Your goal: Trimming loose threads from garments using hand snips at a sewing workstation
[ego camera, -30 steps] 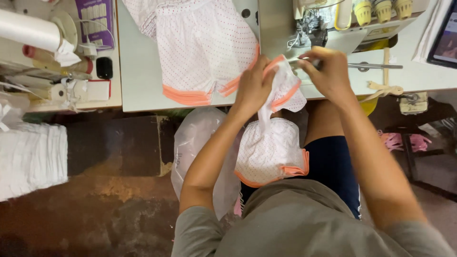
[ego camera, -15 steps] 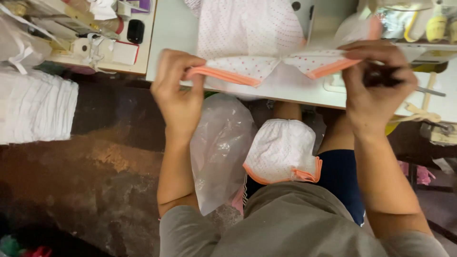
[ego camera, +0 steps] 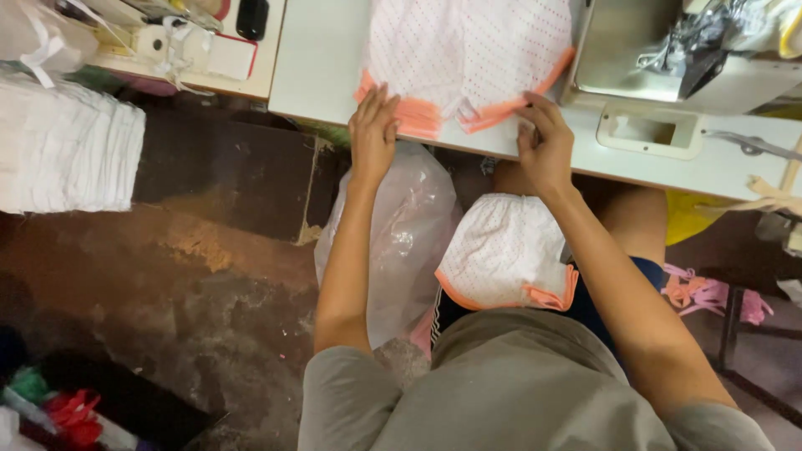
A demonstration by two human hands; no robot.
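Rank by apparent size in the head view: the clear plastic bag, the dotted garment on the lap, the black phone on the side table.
1. Clear plastic bag, largest.
2. Dotted garment on the lap, though nearness to the camera may enlarge it.
3. Black phone, clearly smallest, partly cropped.

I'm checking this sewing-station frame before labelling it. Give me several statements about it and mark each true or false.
1. Both hands rest on the white dotted garments with orange trim on the white table. True: the left hand lies flat on the trim and the right hand presses the edge.
2. A folded dotted garment with orange edging lies on the person's lap. True.
3. The clear plastic bag sits on top of the table. False: it hangs below the table edge, beside the person's legs.
4. The stack of white fabric is at the right of the view. False: it is at the left.
5. The right hand holds scissors. False: none show in it.
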